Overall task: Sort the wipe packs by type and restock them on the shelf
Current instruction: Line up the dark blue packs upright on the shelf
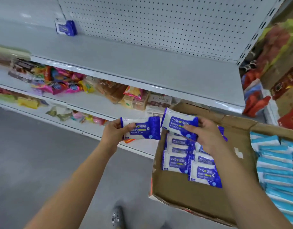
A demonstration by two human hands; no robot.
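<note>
My left hand point(115, 131) grips a blue-and-white alcohol wipe pack point(145, 128) in front of the lower shelves. My right hand point(203, 133) holds a second pack of the same kind point(177, 123) just above the open cardboard box point(183, 194). Several more blue-and-white packs point(202, 172) lie in the box. Light-blue striped wipe packs point(278, 172) are stacked at the right of the box. A few blue packs point(66, 28) stand at the back left of the grey upper shelf point(142, 70).
A white pegboard back panel point(159, 22) rises behind the upper shelf. The lower shelves hold snack bags point(63, 83) and bread packs point(112, 91). Red and patterned goods point(274, 66) fill the neighbouring bay at right. Grey floor point(35, 154) lies below, with a shoe point(116, 217).
</note>
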